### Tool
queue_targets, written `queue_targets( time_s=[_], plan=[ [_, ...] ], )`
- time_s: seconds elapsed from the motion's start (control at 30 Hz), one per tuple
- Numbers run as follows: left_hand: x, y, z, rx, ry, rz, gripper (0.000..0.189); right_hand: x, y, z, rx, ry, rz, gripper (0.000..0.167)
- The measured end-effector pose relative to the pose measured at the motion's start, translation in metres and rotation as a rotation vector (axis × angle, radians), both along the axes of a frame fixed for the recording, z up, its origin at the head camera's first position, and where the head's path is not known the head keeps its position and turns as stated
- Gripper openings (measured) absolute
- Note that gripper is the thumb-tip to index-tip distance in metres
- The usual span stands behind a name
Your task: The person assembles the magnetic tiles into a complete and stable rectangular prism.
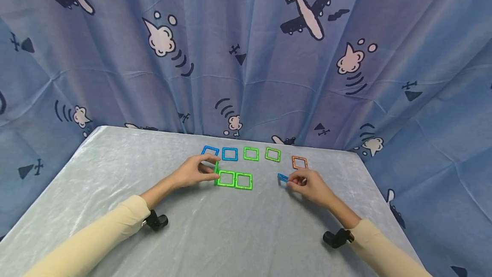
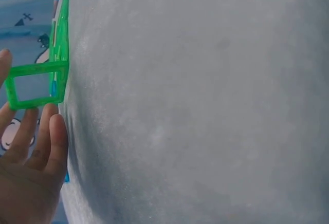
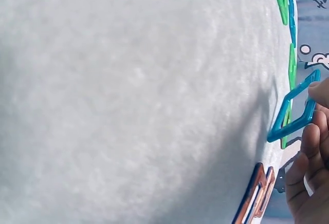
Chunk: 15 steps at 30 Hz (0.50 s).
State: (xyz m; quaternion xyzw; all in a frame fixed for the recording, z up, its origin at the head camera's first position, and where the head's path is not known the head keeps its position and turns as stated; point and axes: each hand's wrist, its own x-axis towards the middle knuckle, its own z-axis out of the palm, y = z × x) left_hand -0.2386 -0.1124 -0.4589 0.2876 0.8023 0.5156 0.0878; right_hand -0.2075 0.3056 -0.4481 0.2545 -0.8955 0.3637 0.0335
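In the head view my left hand [image 1: 194,171] holds a green square frame tile [image 2: 36,69] upright between thumb and fingers. That tile stands at the left end of two flat green frame tiles, a nearer-left one [image 1: 226,185] and one to its right [image 1: 244,188], lying edge to edge. My right hand [image 1: 309,186] pinches a blue square frame tile [image 3: 295,128] by one side, off to the right of the green row. The blue tile is tilted, close over the table, with a shadow beneath it in the right wrist view.
Along the back of the grey cloth-covered table [image 1: 230,234] lie two blue frames, one [image 1: 229,160] beside a partly hidden one [image 1: 211,147], two green frames [image 1: 251,159] and an orange frame [image 1: 300,157]. A blue patterned curtain [image 1: 253,72] hangs behind.
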Motion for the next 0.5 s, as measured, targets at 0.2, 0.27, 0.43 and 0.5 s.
queue_targets(
  time_s=[0.2,0.27,0.43,0.5],
  plan=[
    [0.002,0.0,0.002,0.021,0.015,-0.015,0.052,-0.003,0.001,0.005,-0.004,0.01,-0.017,0.014],
    [0.002,0.0,0.002,0.021,0.019,-0.015,0.052,-0.004,0.0,0.008,-0.008,0.009,-0.024,0.013],
    [0.001,0.0,0.001,0.014,0.011,-0.012,0.052,-0.004,-0.003,0.014,-0.018,0.032,-0.025,0.011],
    [0.001,0.0,0.001,0.013,0.012,-0.013,0.051,-0.004,-0.004,0.016,-0.027,0.045,-0.015,0.01]
  ],
)
